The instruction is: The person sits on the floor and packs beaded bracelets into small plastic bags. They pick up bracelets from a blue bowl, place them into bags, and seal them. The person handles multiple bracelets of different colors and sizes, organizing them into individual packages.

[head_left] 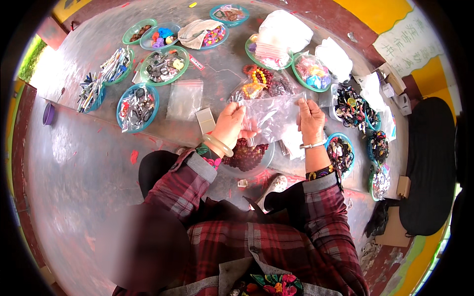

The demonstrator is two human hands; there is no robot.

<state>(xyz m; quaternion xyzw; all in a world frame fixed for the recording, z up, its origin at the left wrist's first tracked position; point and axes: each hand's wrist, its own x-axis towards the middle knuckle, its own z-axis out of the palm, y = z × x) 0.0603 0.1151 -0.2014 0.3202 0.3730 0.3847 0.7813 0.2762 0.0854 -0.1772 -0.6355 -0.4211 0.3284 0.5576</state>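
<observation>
A clear plastic bag point(270, 117) is stretched between my two hands in front of me. My left hand point(231, 122) pinches its left edge between thumb and fingers. At the opposite edge, my right hand point(310, 118) grips the upper corner. Whether anything lies inside the bag is hard to tell through its shine. Beneath it, a bowl point(265, 163) holds dark red beads point(245, 156), partly covered by the bag and my left hand. Just beyond the bag lie strings of yellow and dark red beads point(257, 75) in clear plastic.
Flat clear bags point(185, 100) lie left of my hands, near a small box point(205, 121). Basins of pens point(116, 66), keychains point(164, 65) and hair ties point(351, 106) stand around. A white sack point(285, 32) stands at the back. My shoe point(276, 185) is below the bead bowl.
</observation>
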